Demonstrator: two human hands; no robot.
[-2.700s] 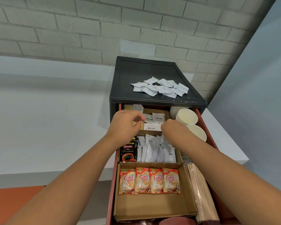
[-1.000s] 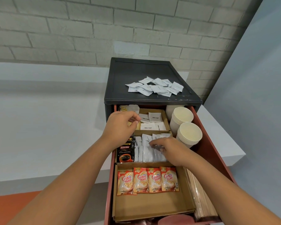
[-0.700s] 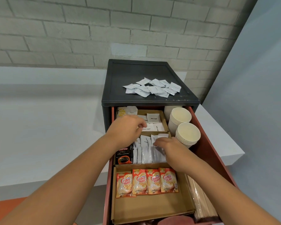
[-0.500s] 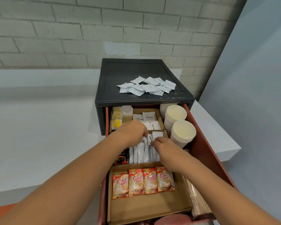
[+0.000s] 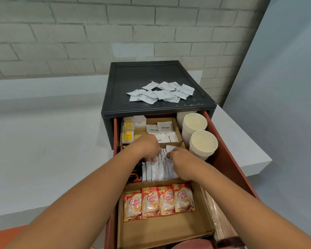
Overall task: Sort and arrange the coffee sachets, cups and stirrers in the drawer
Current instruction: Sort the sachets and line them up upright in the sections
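Note:
The red drawer (image 5: 228, 164) stands pulled out of a dark cabinet (image 5: 151, 72). In its middle cardboard compartment a row of upright white sachets (image 5: 156, 169) stands; my left hand (image 5: 147, 146) and my right hand (image 5: 181, 159) both reach into that row, fingers curled among the sachets. Orange Coffee mate sachets (image 5: 158, 202) lie in a row in the front compartment. White sugar sachets (image 5: 162, 128) lie in the back compartment, yellow sachets (image 5: 127, 130) at its left. Two stacks of paper cups (image 5: 201, 142) stand at the right. Wooden stirrers (image 5: 217, 216) lie along the right side.
A loose pile of white sachets (image 5: 162, 93) lies on the cabinet's top. Dark coffee sachets (image 5: 136, 173) show under my left forearm. The cabinet sits on a white counter (image 5: 43, 141) against a brick wall; a grey wall rises at the right.
Both hands have drawn back from the sugar compartment to the middle row of white sachets. My left hand came down last and now meets the right one there. The view shifted slightly.

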